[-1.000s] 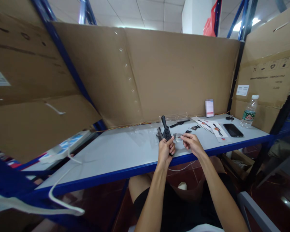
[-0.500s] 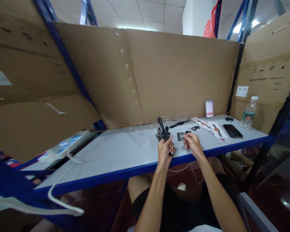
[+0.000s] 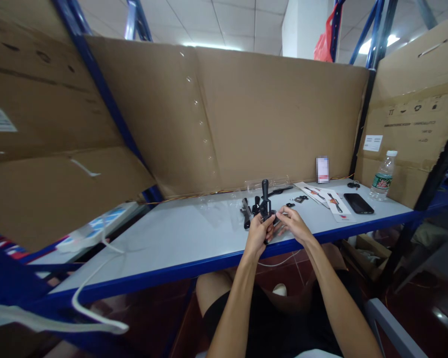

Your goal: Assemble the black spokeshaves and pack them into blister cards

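Observation:
My left hand [image 3: 259,233] is wrapped round a black spokeshave [image 3: 265,203], held with one handle pointing up and the body tilted over the table. My right hand [image 3: 291,223] pinches a small flat metal blade [image 3: 274,217] against the side of the spokeshave's body. The fingers hide most of the blade, so I cannot tell how it sits there. Behind my left hand, more dark spokeshave parts [image 3: 246,214] lie on the table. Another black spokeshave [image 3: 280,190] rests farther back, near small dark metal parts [image 3: 301,199].
Printed cards [image 3: 335,202] lie to the right, beside a black phone [image 3: 359,203] and a water bottle [image 3: 383,176]. An upright lit screen [image 3: 322,169] leans at the back. Cardboard walls [image 3: 283,114] enclose the table [image 3: 164,238]. A power strip [image 3: 97,226] is at the left.
My left hand has turned the spokeshave more upright and shifted it right. My right hand has brought the blade left from beside it up against the spokeshave's body.

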Action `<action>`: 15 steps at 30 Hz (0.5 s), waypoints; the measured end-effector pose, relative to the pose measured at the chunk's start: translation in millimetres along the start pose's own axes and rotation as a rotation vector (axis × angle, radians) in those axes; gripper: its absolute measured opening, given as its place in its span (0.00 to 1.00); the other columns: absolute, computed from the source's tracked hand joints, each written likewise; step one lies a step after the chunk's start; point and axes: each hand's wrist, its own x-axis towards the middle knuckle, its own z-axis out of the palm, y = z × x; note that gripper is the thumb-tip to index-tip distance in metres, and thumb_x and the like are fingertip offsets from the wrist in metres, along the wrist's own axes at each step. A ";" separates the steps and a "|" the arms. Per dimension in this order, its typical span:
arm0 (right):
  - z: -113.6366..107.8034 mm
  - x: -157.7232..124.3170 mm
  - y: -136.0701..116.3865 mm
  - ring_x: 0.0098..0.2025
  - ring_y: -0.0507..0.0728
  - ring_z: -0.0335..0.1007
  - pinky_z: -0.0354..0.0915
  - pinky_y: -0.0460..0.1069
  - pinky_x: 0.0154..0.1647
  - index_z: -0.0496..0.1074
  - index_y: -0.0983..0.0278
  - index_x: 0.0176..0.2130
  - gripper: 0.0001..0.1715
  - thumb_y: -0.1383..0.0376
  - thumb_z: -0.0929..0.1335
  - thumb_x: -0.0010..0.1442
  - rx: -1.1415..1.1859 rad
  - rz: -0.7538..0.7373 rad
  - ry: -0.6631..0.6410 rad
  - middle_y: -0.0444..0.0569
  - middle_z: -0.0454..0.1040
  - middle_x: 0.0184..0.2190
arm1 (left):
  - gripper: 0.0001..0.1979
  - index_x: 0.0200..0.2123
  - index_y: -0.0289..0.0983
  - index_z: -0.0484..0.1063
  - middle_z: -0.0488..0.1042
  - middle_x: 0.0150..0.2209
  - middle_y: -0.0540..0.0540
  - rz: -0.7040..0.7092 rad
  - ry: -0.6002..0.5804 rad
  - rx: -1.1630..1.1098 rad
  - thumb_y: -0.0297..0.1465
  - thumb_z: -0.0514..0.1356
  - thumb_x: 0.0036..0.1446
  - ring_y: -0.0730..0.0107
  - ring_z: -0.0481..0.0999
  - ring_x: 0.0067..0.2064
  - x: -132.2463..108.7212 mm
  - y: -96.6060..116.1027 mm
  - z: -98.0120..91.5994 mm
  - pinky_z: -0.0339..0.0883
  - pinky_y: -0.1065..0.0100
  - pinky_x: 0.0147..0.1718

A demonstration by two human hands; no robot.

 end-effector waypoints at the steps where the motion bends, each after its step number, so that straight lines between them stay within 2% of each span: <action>1: -0.7 -0.2 -0.5 0.23 0.54 0.75 0.70 0.46 0.21 0.63 0.60 0.33 0.28 0.43 0.74 0.50 0.007 0.001 -0.012 0.39 0.72 0.22 | 0.25 0.27 0.39 0.60 0.57 0.14 0.61 0.002 -0.002 -0.003 0.42 0.74 0.41 0.84 0.51 0.11 0.2 -0.2 -0.4 0.45 0.77 0.10; 7: -3.4 1.7 -0.3 0.23 0.54 0.75 0.67 0.45 0.22 0.65 0.62 0.29 0.31 0.43 0.77 0.45 0.085 0.055 -0.019 0.39 0.70 0.22 | 0.26 0.27 0.40 0.59 0.57 0.15 0.62 -0.019 0.021 -0.042 0.40 0.75 0.41 0.84 0.51 0.12 0.3 0.1 -0.9 0.44 0.78 0.10; 11: -2.8 1.6 -3.0 0.24 0.53 0.75 0.63 0.43 0.20 0.68 0.62 0.33 0.29 0.47 0.79 0.43 0.086 0.089 0.010 0.42 0.73 0.24 | 0.25 0.28 0.40 0.59 0.57 0.15 0.62 -0.021 0.004 -0.047 0.40 0.74 0.41 0.84 0.51 0.12 -0.8 1.6 0.3 0.44 0.78 0.11; 13: -3.1 2.1 -3.8 0.22 0.50 0.71 0.58 0.42 0.17 0.71 0.63 0.36 0.30 0.49 0.80 0.42 0.108 0.089 0.046 0.41 0.73 0.24 | 0.24 0.29 0.40 0.60 0.58 0.15 0.61 -0.027 -0.011 -0.034 0.41 0.73 0.43 0.84 0.51 0.12 -1.0 1.8 0.7 0.43 0.78 0.11; 15: -4.5 3.6 -3.4 0.18 0.46 0.62 0.50 0.41 0.15 0.73 0.64 0.36 0.29 0.52 0.81 0.40 0.126 0.095 0.053 0.38 0.70 0.22 | 0.22 0.30 0.40 0.61 0.58 0.15 0.61 -0.040 -0.024 -0.013 0.41 0.72 0.44 0.84 0.51 0.12 -0.9 1.5 1.0 0.43 0.78 0.11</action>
